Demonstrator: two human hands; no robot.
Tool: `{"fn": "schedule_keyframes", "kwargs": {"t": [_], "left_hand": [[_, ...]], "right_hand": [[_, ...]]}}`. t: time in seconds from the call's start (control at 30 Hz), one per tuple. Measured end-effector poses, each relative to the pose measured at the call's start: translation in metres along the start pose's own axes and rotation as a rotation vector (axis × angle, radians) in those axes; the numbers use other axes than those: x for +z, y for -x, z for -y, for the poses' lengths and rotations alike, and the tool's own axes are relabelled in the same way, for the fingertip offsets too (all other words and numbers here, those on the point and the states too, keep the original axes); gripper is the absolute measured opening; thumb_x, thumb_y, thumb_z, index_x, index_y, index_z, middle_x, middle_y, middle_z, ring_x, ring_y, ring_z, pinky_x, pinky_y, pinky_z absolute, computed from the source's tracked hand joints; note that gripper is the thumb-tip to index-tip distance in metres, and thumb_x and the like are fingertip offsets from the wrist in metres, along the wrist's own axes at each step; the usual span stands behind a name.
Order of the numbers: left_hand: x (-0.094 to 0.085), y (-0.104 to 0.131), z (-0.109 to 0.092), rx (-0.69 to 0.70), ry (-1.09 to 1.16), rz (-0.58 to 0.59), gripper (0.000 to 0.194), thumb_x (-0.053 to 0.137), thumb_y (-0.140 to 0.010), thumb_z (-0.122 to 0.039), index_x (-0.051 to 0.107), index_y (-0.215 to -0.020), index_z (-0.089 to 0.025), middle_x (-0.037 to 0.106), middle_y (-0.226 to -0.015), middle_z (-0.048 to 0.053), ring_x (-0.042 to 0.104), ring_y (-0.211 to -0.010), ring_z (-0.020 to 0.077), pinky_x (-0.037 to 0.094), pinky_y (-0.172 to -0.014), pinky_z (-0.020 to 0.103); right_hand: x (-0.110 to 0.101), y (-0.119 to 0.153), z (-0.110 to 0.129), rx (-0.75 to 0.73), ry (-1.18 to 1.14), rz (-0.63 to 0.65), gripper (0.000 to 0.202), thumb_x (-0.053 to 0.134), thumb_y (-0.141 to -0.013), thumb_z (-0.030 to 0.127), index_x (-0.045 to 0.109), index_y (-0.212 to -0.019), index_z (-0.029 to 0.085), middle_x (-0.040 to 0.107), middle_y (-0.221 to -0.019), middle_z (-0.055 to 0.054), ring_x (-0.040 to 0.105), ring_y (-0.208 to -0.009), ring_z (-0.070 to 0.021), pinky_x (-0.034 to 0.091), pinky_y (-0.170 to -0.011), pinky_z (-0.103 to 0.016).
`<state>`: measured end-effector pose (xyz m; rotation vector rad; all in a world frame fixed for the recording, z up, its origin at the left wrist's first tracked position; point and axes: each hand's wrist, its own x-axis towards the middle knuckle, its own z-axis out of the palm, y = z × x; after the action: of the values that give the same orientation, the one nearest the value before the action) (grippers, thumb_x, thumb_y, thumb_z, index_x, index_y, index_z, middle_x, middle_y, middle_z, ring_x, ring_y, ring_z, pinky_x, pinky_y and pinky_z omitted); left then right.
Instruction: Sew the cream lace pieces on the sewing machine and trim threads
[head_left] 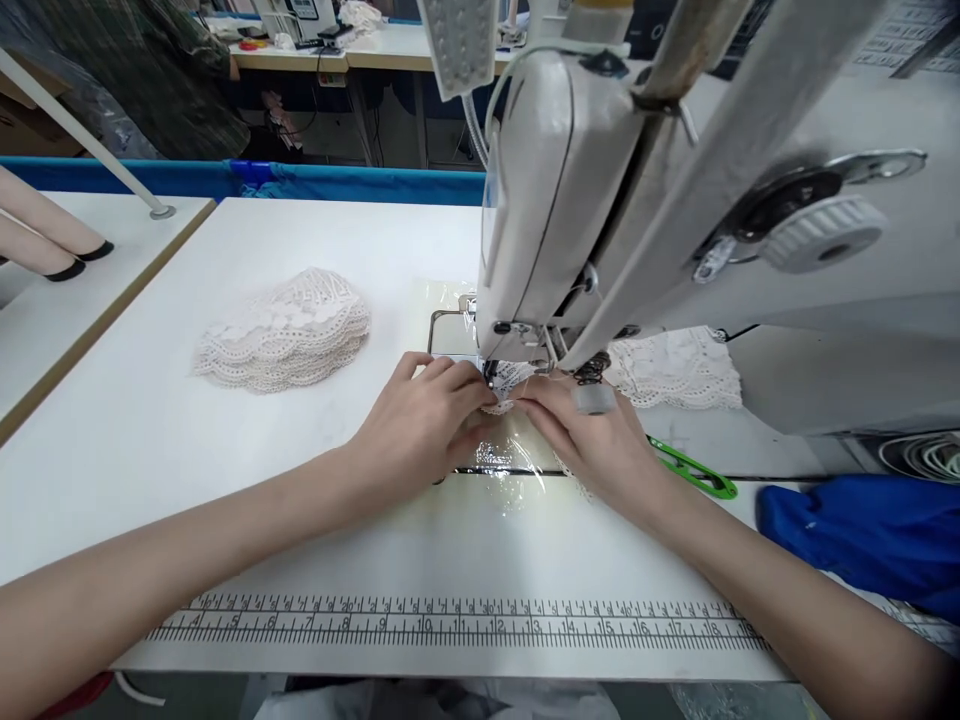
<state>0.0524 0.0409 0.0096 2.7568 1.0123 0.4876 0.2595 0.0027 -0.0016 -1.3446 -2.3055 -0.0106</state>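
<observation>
Under the head of a white sewing machine (551,190), a small piece of white lace (511,376) lies at the needle area. My left hand (426,420) is on its left side, fingers curled and pinching the lace edge. From the right, my right hand (589,425) pinches the same lace, its fingertips close to those of my left hand. The presser foot is partly hidden by the fingers. A stack of scalloped lace pieces (289,330) rests on the white table to the left, and more lace (675,368) lies behind my right hand.
A green thread snipper (694,468) is right of my right wrist, near blue cloth (866,540). A ruler tape (457,622) runs along the table's front edge. A person in dark clothing (142,75) is at the back left, beyond a blue fabric strip (360,184).
</observation>
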Motion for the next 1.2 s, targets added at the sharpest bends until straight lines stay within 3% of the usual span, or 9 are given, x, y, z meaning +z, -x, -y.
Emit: {"fn": "schedule_keyframes", "kwargs": {"t": [0.1, 0.23, 0.37, 0.47, 0.67, 0.73, 0.9, 1.2], "left_hand": [[0.003, -0.01, 0.005, -0.082, 0.092, -0.001, 0.021, 0.049, -0.094, -0.024, 0.069, -0.091, -0.02, 0.069, -0.094, 0.002, 0.061, -0.087, 0.0184, 0.039, -0.086, 0.04], [0.001, -0.014, 0.009, -0.123, 0.2, -0.001, 0.032, 0.04, -0.096, -0.024, 0.07, -0.085, -0.02, 0.069, -0.089, 0.003, 0.062, -0.082, 0.0195, 0.04, -0.083, 0.043], [-0.003, -0.013, 0.009, -0.138, 0.251, 0.033, 0.031, 0.042, -0.096, -0.023, 0.071, -0.085, -0.021, 0.069, -0.088, 0.001, 0.061, -0.08, 0.0178, 0.039, -0.087, 0.044], [-0.003, -0.007, 0.008, -0.098, 0.2, 0.028, 0.029, 0.045, -0.096, -0.023, 0.072, -0.086, -0.022, 0.069, -0.092, 0.001, 0.06, -0.084, 0.0173, 0.038, -0.089, 0.043], [0.006, 0.019, 0.001, 0.249, -0.182, -0.222, 0.019, 0.053, -0.094, -0.019, 0.071, -0.101, -0.023, 0.072, -0.102, 0.0, 0.061, -0.095, 0.0163, 0.038, -0.092, 0.038], [0.007, 0.025, -0.002, 0.315, -0.291, -0.249, 0.018, 0.056, -0.092, -0.02, 0.069, -0.105, -0.021, 0.071, -0.11, 0.001, 0.061, -0.1, 0.0178, 0.037, -0.094, 0.038], [0.006, 0.032, -0.006, 0.306, -0.369, -0.204, 0.03, 0.054, -0.095, -0.03, 0.063, -0.119, -0.014, 0.069, -0.117, 0.007, 0.057, -0.114, 0.0208, 0.035, -0.1, 0.038], [0.007, 0.031, -0.004, 0.292, -0.376, -0.207, 0.033, 0.049, -0.097, -0.035, 0.063, -0.119, -0.014, 0.07, -0.116, 0.006, 0.059, -0.114, 0.0206, 0.037, -0.099, 0.04]], "right_hand": [[0.002, 0.0, 0.002, 0.023, -0.004, -0.005, 0.024, 0.042, -0.099, 0.026, 0.064, -0.105, 0.018, 0.068, -0.092, -0.006, 0.062, -0.085, -0.0192, 0.044, -0.072, -0.031], [0.005, -0.001, 0.005, -0.007, 0.063, -0.005, 0.04, 0.053, -0.092, 0.048, 0.062, -0.113, 0.015, 0.068, -0.088, -0.009, 0.061, -0.086, -0.0241, 0.045, -0.072, -0.034], [0.006, -0.001, 0.006, 0.022, 0.039, -0.046, 0.025, 0.046, -0.097, 0.028, 0.066, -0.107, 0.018, 0.069, -0.091, -0.007, 0.062, -0.087, -0.0208, 0.045, -0.073, -0.032], [0.005, 0.0, 0.005, 0.003, -0.031, -0.062, 0.025, 0.044, -0.097, 0.022, 0.07, -0.099, 0.019, 0.07, -0.092, -0.007, 0.063, -0.087, -0.0201, 0.047, -0.073, -0.033], [0.003, 0.005, 0.003, -0.166, -0.023, -0.071, 0.019, 0.054, -0.088, 0.013, 0.07, -0.094, 0.022, 0.072, -0.104, -0.003, 0.063, -0.095, -0.0213, 0.05, -0.082, -0.038], [0.002, 0.006, 0.002, -0.219, -0.005, -0.071, 0.02, 0.055, -0.086, 0.011, 0.07, -0.094, 0.022, 0.072, -0.106, -0.001, 0.063, -0.098, -0.0209, 0.05, -0.088, -0.04], [0.001, 0.007, 0.002, -0.227, 0.019, -0.037, 0.024, 0.055, -0.086, 0.008, 0.068, -0.1, 0.021, 0.072, -0.108, 0.0, 0.064, -0.099, -0.0201, 0.052, -0.087, -0.039], [-0.002, 0.007, 0.004, -0.206, -0.002, -0.012, 0.024, 0.053, -0.088, 0.008, 0.067, -0.102, 0.021, 0.071, -0.111, -0.001, 0.064, -0.097, -0.0195, 0.052, -0.082, -0.037]]}}
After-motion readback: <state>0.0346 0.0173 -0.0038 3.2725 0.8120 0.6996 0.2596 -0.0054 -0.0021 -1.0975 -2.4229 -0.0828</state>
